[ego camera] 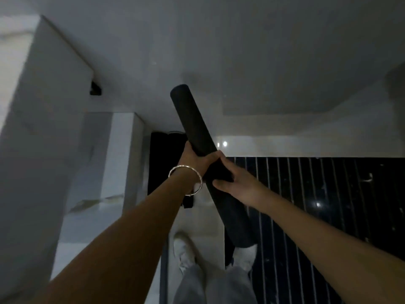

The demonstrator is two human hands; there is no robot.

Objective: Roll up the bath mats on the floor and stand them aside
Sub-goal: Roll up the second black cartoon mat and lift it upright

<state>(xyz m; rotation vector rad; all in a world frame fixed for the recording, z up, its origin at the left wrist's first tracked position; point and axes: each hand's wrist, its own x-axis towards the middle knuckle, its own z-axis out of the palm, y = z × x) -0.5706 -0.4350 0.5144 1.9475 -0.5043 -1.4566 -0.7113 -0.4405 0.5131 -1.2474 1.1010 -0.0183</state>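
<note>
A dark rolled-up bath mat (pixel 192 119) is held off the floor, tilted, its top end toward the wall and its lower end near my feet. My left hand (pixel 195 159), with a silver bangle on the wrist, grips the roll around its middle. Just below it, my right hand (pixel 232 174) grips the same roll, fingers curled round it. Another dark object (pixel 162 159), possibly a second rolled mat, stands against the wall behind my left hand, partly hidden.
A white marble-like ledge or cabinet (pixel 122 154) stands to the left. A black striped floor section (pixel 328 205) lies to the right, pale glossy tiles ahead. My white shoes (pixel 184 249) and grey trousers are at the bottom. The light is dim.
</note>
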